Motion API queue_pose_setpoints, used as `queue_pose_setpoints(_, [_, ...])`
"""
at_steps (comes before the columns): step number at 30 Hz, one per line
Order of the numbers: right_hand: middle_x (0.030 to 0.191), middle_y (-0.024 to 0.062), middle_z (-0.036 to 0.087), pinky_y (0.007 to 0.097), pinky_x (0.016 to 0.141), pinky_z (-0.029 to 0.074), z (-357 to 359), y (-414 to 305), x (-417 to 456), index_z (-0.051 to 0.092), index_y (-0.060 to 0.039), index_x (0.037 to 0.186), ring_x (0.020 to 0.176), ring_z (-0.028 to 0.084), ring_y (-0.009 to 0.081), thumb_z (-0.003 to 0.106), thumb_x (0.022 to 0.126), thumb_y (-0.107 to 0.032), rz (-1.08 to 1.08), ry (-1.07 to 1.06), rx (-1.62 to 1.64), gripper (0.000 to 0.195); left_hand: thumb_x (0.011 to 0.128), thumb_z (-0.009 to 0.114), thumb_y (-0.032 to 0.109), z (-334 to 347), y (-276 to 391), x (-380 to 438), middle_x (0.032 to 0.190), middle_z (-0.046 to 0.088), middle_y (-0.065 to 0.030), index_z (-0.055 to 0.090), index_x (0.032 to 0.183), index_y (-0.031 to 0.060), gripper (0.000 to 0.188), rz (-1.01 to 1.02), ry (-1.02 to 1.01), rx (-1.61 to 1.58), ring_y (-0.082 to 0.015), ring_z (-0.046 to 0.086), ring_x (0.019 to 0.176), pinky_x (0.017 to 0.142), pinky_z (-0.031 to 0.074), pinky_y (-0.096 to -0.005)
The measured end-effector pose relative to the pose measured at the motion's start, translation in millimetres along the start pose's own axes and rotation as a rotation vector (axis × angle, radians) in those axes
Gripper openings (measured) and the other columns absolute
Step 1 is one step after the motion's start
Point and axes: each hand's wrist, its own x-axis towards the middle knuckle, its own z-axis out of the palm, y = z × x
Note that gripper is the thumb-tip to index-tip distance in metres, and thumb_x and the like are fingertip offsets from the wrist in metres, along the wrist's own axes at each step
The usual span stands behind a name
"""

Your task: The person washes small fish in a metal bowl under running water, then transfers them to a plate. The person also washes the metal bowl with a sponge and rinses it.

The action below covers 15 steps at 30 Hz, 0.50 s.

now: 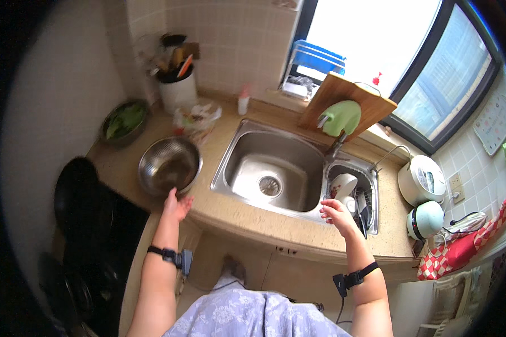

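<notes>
My left hand is at the near rim of a stainless steel bowl on the counter, palm up with thumb and fingers apart. Whether the thumb touches the rim I cannot tell. Over the front edge of the double sink, my right hand hovers with bent fingers spread and nothing in them. Just beyond it, the small basin holds a white bowl and other dishes in a wire rack. The large basin shows its bare floor and drain strainer.
A bowl of leafy greens, a utensil crock and a plastic bag stand back left. A black hob lies left. Behind the faucet leans a wooden cutting board. A rice cooker stands right.
</notes>
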Motion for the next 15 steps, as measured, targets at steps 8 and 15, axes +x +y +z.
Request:
queue_pose_setpoints(8, [0.112, 0.0274, 0.059, 0.0361, 0.081, 0.051, -73.6, -33.5, 132.0, 0.034, -0.0004, 0.137, 0.094, 0.063, 0.0292, 0.066, 0.077, -0.026, -0.040, 0.276, -0.725, 0.073, 0.085, 0.043, 0.011, 96.5, -28.6, -7.6, 0.099, 0.059, -0.0249, 0.046, 0.110, -0.0109, 0.033, -0.032, -0.172, 0.198, -0.0311, 0.063, 0.082, 0.064, 0.058, -0.0340])
queue_pose_setpoints(15, [0.116, 0.0243, 0.060, 0.0406, 0.088, 0.049, -102.9, -22.6, 232.2, -0.004, -0.0006, 0.146, 0.103, 0.061, 0.0356, 0.060, 0.081, -0.030, 0.247, 0.306, -1.063, 0.096, 0.086, 0.045, 0.011, 226.1, -123.3, 10.4, 0.098, 0.061, -0.0169, 0.050, 0.115, -0.0001, 0.031, -0.278, -0.214, 0.486, -0.0293, 0.063, 0.083, 0.069, 0.055, -0.0418])
